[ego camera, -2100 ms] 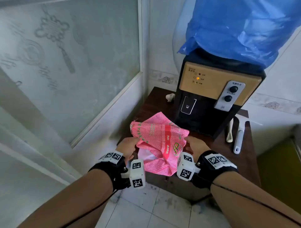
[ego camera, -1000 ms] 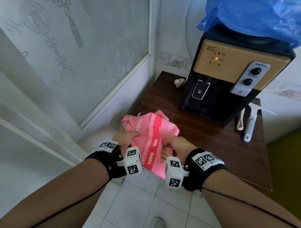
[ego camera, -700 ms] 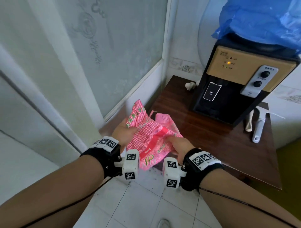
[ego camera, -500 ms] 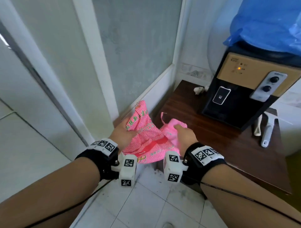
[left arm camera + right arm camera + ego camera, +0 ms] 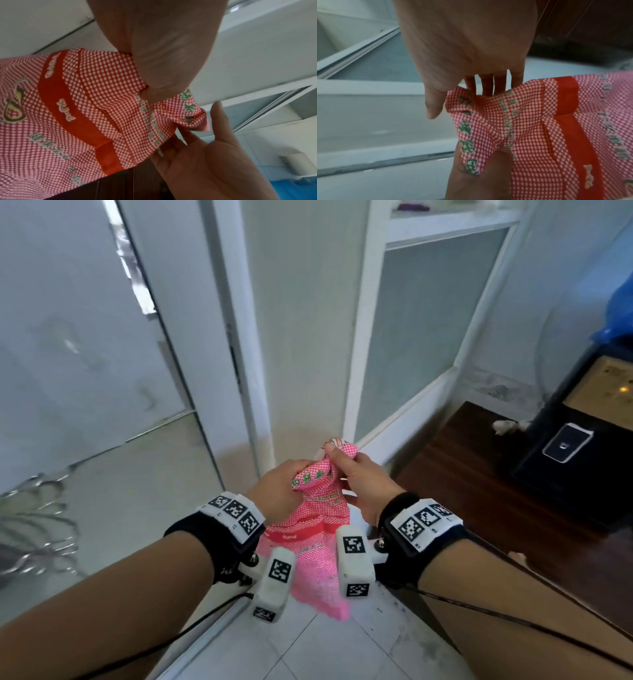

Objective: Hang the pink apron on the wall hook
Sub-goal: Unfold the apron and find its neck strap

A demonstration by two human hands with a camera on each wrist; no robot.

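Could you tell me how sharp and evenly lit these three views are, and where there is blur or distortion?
Head view: daylit, the pink apron fairly sharp, the door frame bowed by the wide lens, the glass panel smeared and glary. Left wrist view: the apron print crisp, the left hand close and soft. Right wrist view: dimmer, the right hand blurred, the background streaked.

The water dispenser [image 5: 582, 419] is cut off by the head view's right edge
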